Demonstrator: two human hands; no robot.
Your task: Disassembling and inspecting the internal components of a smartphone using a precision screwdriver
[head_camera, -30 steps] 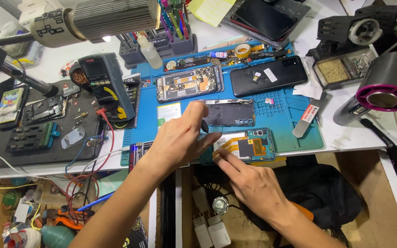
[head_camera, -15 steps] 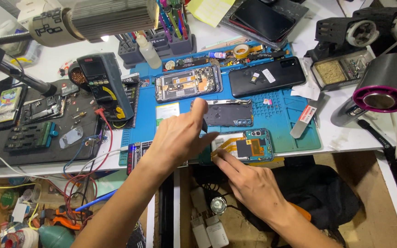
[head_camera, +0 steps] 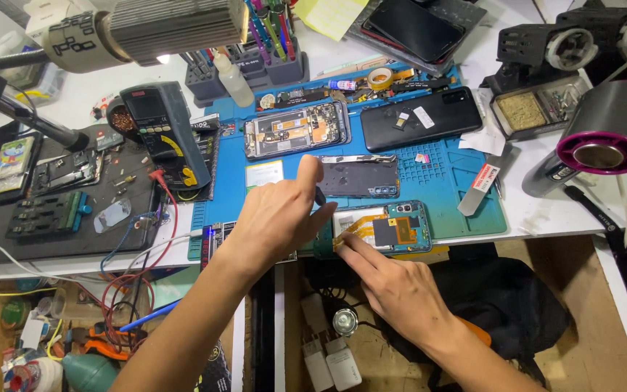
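Opened phone (head_camera: 390, 226), teal-framed and lying back-side up with its cover off, sits at the near edge of the blue work mat (head_camera: 451, 192), its long axis running left to right across the mat and its camera end pointing right. Inside it show a pale battery on the left, a dark square plate in the middle and an orange flex ribbon crossing them. The right hand (head_camera: 397, 287) comes up from below the mat's near edge, fingers stretched flat, with its fingertips pressing on the phone's lower left corner. The left hand (head_camera: 281, 214) hovers just left of the phone, loosely curled with the index finger raised, pinching a small dark tool whose tip I cannot make out. Just beyond the phone on the mat lies a dark back cover (head_camera: 361, 176), and farther back a second open phone (head_camera: 295, 129) beside a black phone (head_camera: 429, 117). A multimeter (head_camera: 165, 131) leans at the mat's left edge.
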